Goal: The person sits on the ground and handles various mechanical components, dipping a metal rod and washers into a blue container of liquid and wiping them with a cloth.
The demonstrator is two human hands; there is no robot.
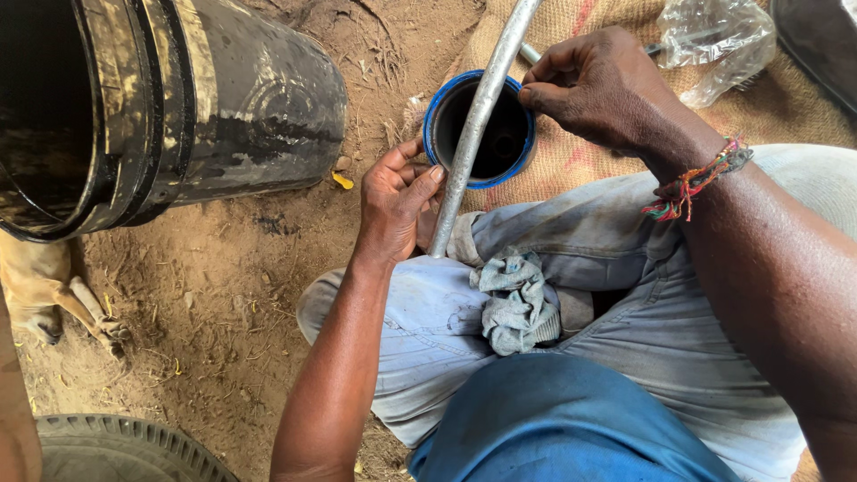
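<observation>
I sit cross-legged on the ground. My left hand (397,203) grips the lower end of a long grey metal pipe (476,116) that rests on my knee and runs up out of view. My right hand (600,85) pinches something small between its fingertips beside the pipe; what it is cannot be made out. Under both lies a blue-rimmed round tin (445,96) with a dark inside. A crumpled grey rag (516,299) lies on my lap.
A large black drum (178,98) lies on its side at the upper left. A tyre (116,451) shows at the bottom left, an animal's tan legs (54,299) at the left edge. Burlap sacking (616,27) and a clear plastic bag (714,40) lie ahead.
</observation>
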